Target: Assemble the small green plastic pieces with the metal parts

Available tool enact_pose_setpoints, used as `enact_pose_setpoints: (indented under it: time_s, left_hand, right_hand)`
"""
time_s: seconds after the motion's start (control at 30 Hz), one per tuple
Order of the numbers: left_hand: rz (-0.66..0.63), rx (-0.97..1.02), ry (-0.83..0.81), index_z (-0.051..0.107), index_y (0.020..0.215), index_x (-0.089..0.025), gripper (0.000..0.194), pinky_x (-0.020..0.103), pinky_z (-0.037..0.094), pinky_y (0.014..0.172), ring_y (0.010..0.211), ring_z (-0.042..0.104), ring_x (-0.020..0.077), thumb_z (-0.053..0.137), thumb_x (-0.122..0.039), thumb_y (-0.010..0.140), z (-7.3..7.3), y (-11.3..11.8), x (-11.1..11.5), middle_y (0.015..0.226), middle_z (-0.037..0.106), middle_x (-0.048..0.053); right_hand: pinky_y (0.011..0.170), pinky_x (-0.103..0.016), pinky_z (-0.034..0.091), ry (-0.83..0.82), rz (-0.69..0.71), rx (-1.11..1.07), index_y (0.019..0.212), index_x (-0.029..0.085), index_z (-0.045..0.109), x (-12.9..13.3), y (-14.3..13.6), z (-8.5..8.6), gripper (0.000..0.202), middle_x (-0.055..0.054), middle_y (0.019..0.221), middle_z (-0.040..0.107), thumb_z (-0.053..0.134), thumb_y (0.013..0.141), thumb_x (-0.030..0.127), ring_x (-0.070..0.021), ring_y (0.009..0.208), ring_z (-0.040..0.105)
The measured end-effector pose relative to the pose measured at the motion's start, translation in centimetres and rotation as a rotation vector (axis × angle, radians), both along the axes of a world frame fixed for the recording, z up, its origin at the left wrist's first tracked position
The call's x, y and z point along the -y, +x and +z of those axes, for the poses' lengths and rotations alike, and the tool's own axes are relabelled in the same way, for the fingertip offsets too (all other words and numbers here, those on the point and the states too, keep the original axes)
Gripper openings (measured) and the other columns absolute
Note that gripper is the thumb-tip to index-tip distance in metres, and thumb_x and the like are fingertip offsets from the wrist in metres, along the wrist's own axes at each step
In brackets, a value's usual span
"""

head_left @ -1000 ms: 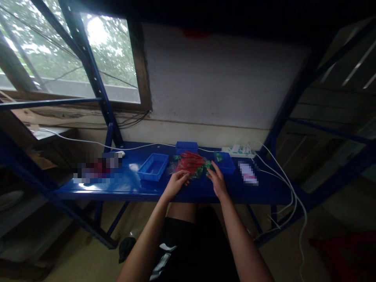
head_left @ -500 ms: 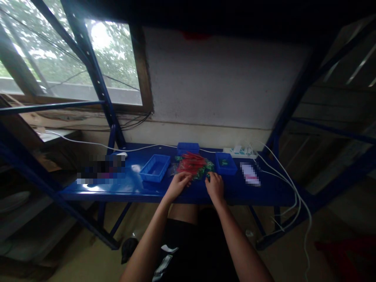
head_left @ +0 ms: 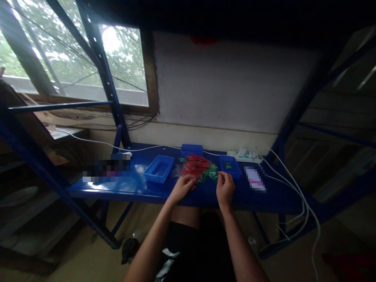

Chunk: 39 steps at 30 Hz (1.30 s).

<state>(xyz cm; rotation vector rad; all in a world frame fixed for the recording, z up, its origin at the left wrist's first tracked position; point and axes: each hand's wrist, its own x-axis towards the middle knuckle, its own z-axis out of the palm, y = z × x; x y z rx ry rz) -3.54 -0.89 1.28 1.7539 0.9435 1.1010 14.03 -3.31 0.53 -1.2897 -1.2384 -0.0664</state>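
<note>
A pile of red strips [head_left: 195,165] lies mid-table, with green pieces [head_left: 212,171] at its right side and clear plastic about it. My left hand [head_left: 184,186] is at the pile's front edge, fingers bent together; anything between them is too small to name. Right of the green pieces, my right hand [head_left: 225,188] is raised with thumb and forefinger pinched, their contents too small to make out. Just behind it sits a blue tray [head_left: 230,167] with some green pieces inside. Another blue tray [head_left: 159,169] stands left of the pile, and a blue box [head_left: 192,150] is behind it.
The blue table [head_left: 117,188] has shelf posts at both sides. A power strip [head_left: 245,156] with white cables lies at the back right, near a blurred white item [head_left: 255,179]. Blurred dark items [head_left: 107,168] lie on the left, beside a white object [head_left: 127,155].
My right hand has moved right, away from the green pieces and toward the right tray, its fingers now pinched. My left hand remains by the pile. The view has shifted slightly.
</note>
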Motion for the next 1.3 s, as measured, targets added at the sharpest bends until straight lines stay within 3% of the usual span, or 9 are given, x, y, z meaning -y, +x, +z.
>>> enact_pose_setpoints:
  time_s: [0.13, 0.27, 0.4, 0.5, 0.6, 0.7, 0.9, 1.17, 1.3]
  left_hand:
    - [-0.031, -0.096, 0.071, 0.067, 0.076, -0.013, 0.031, 0.023, 0.041, 0.056, 0.06, 0.056, 0.0147, 0.058, -0.042, 0.079, -0.1, 0.3, 0.2, 0.066, 0.065, 0.003]
    - [-0.023, -0.006, -0.039, 0.062, 0.075, -0.012, 0.033, 0.022, 0.04, 0.052, 0.054, 0.054, 0.0136, 0.058, -0.045, 0.078, -0.4, 0.0, -0.2, 0.06, 0.062, 0.002]
    - [-0.063, -0.008, -0.027, 0.059, 0.076, -0.012, 0.035, 0.022, 0.038, 0.054, 0.056, 0.052, 0.0123, 0.055, -0.046, 0.08, -0.7, -0.2, -0.5, 0.061, 0.058, 0.0]
    - [-0.1, -0.041, -0.005, 0.057, 0.07, -0.013, 0.036, 0.022, 0.036, 0.054, 0.056, 0.049, 0.0116, 0.054, -0.047, 0.081, -0.7, -0.3, -0.4, 0.06, 0.054, -0.001]
    - [-0.108, -0.072, 0.015, 0.056, 0.068, -0.013, 0.035, 0.022, 0.034, 0.054, 0.056, 0.046, 0.011, 0.052, -0.045, 0.082, -0.7, -0.3, -0.4, 0.059, 0.053, -0.001]
    - [-0.104, -0.124, 0.034, 0.058, 0.071, -0.012, 0.034, 0.022, 0.034, 0.054, 0.058, 0.046, 0.0114, 0.053, -0.043, 0.083, -0.9, -0.3, -0.5, 0.061, 0.054, 0.0]
    - [-0.113, -0.202, 0.074, 0.062, 0.078, -0.012, 0.03, 0.023, 0.038, 0.06, 0.064, 0.049, 0.0141, 0.057, -0.041, 0.08, -1.6, -0.3, -1.0, 0.063, 0.056, 0.0]
    - [-0.134, -0.201, 0.106, 0.062, 0.079, -0.012, 0.03, 0.024, 0.039, 0.063, 0.065, 0.049, 0.014, 0.055, -0.041, 0.081, -1.1, -0.5, -0.6, 0.067, 0.057, 0.001]
    - [-0.093, -0.192, 0.102, 0.059, 0.074, -0.012, 0.03, 0.023, 0.038, 0.061, 0.064, 0.047, 0.0128, 0.053, -0.04, 0.083, -0.8, -0.4, -0.4, 0.066, 0.055, 0.0]
  right_hand:
    - [0.074, -0.033, 0.049, -0.018, 0.187, -0.148, 0.085, 0.021, 0.059, 0.2, -1.6, 1.1, 0.017, -0.009, 0.086, 0.063, 0.046, 0.087, 0.031, -0.0217, 0.082, 0.06]
    - [0.068, -0.032, 0.051, -0.214, 0.48, -0.262, 0.088, 0.021, 0.058, -0.9, -2.2, 0.0, 0.015, -0.006, 0.085, 0.063, 0.053, 0.081, 0.033, -0.0201, 0.078, 0.061]
    - [0.058, -0.027, 0.048, -0.377, 0.658, -0.368, 0.1, 0.022, 0.055, -1.2, -1.3, -1.0, 0.03, -0.001, 0.078, 0.061, 0.06, 0.074, 0.034, -0.0161, 0.067, 0.059]
    - [0.056, -0.024, 0.045, -0.444, 0.754, -0.32, 0.089, 0.021, 0.058, -1.0, -1.0, -1.0, 0.023, 0.001, 0.074, 0.062, 0.062, 0.073, 0.037, -0.0149, 0.066, 0.058]
    - [0.054, -0.023, 0.043, -0.45, 0.732, -0.264, 0.076, 0.02, 0.057, -0.9, -1.1, -0.8, 0.022, 0.001, 0.068, 0.061, 0.06, 0.076, 0.041, -0.0141, 0.062, 0.056]
    - [0.058, -0.024, 0.045, -0.43, 0.678, -0.193, 0.08, 0.02, 0.058, -0.9, -1.5, -0.8, 0.026, 0.0, 0.072, 0.065, 0.058, 0.078, 0.045, -0.0158, 0.067, 0.059]
    - [0.062, -0.027, 0.044, -0.456, 0.437, 0.031, 0.076, 0.021, 0.057, -0.5, -2.0, -0.5, 0.025, -0.003, 0.07, 0.066, 0.061, 0.076, 0.045, -0.0195, 0.068, 0.063]
    - [0.056, -0.026, 0.039, -0.405, 0.404, 0.066, 0.064, 0.022, 0.051, -0.5, -1.9, -0.6, 0.026, -0.001, 0.059, 0.06, 0.047, 0.083, 0.04, -0.018, 0.06, 0.057]
    - [0.054, -0.025, 0.041, -0.419, 0.484, -0.013, 0.066, 0.022, 0.054, -0.8, -1.7, -1.1, 0.027, 0.0, 0.058, 0.059, 0.047, 0.084, 0.041, -0.0168, 0.058, 0.057]
